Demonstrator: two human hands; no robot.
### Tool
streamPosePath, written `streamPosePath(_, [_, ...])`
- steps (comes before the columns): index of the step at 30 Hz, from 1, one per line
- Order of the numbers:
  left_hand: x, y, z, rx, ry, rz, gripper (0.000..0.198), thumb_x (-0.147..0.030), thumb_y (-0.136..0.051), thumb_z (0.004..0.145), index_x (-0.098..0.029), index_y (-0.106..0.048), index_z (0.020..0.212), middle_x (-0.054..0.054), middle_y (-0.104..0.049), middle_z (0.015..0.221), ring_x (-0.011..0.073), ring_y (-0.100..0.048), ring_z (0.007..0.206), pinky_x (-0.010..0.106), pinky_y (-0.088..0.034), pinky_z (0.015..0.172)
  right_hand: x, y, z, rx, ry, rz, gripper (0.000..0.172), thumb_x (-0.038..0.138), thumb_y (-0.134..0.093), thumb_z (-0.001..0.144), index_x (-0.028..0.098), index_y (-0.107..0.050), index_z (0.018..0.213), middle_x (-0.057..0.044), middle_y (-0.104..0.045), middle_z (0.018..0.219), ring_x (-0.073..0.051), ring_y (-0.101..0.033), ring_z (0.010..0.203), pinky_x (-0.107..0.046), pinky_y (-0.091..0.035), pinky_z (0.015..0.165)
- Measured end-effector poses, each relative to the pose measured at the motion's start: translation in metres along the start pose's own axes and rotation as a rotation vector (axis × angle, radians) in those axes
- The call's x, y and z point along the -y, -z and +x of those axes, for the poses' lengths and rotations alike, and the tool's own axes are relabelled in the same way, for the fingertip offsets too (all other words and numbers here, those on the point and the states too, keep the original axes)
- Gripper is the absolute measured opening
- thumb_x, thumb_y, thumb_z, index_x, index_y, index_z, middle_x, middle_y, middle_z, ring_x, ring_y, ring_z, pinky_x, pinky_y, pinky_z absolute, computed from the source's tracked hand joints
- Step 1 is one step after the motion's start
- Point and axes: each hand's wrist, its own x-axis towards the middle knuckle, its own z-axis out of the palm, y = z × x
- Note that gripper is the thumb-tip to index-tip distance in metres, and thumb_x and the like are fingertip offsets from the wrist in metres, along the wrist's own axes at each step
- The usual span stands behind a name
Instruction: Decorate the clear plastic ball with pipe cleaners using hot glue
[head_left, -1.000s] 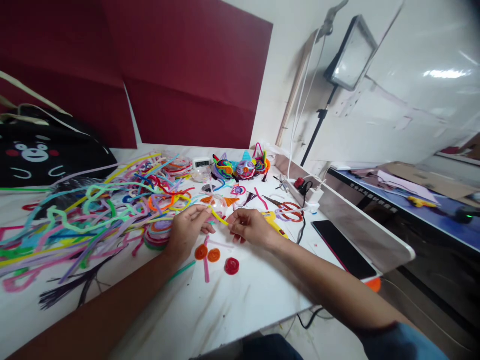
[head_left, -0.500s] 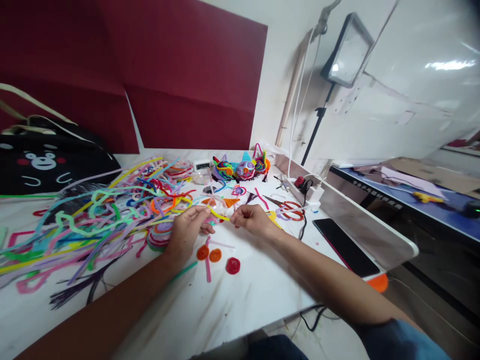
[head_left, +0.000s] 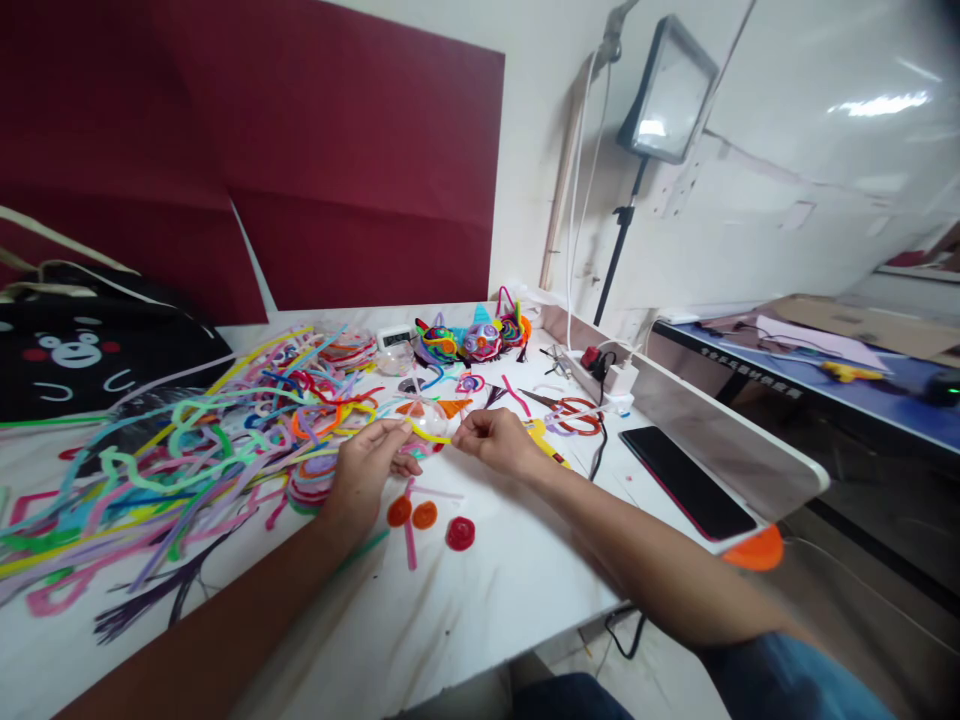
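A short yellow pipe cleaner (head_left: 433, 433) is stretched between my two hands above the white table (head_left: 480, 600). My left hand (head_left: 367, 466) pinches its left end with thumb and fingers closed. My right hand (head_left: 491, 438) is closed on its right end. Just behind the hands lies a clear plastic half-ball (head_left: 429, 415) with orange cones beside it. Three small coiled discs, two orange (head_left: 412, 513) and one red (head_left: 460, 533), lie on the table in front of my left hand.
A big heap of coloured pipe cleaners (head_left: 187, 440) covers the table's left. Finished colourful pipe-cleaner figures (head_left: 480, 338) stand at the back, near a small clock. Red-handled scissors (head_left: 574, 412), a power strip (head_left: 611, 378) and a black phone (head_left: 686, 482) lie right. A black bear-face bag (head_left: 82, 350) sits far left.
Both hands have stayed closed on the yellow pipe cleaner; the right hand drew slightly up and back. The view shifted, so everything sits a little further left.
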Motion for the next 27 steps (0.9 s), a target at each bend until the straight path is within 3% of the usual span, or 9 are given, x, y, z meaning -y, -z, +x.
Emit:
streamPosePath(18, [-0.0004,-0.0002,-0.0026,0.067,0.066,-0.040,0.032,-0.038,-0.077,0.063,-0.015,-0.061,0.079,-0.002,-0.065,0.066,0.0111,-0.057,0.041,0.023,-0.043,0.043,0.0035,0.0047,-0.0046,-0.012,0.021,-0.119,0.009,0.017,-0.061,0.078,0.017,-0.070,0.077,0.002,-0.063,0.069,-0.011,-0.050,0.063,-0.022,-0.032,0.059])
streamPosePath(27, [-0.0013,-0.0011,-0.0028,0.066,0.114,-0.051,0.032,-0.036,-0.078,0.061,-0.016,-0.061,0.079,-0.003,-0.065,0.065,0.0105,-0.056,0.040,0.022,-0.042,0.044,0.0068,0.0062,-0.0072,-0.013,0.031,-0.178,0.009,0.019,-0.061,0.078,0.017,-0.069,0.074,0.002,-0.057,0.064,-0.011,-0.045,0.061,-0.022,-0.031,0.058])
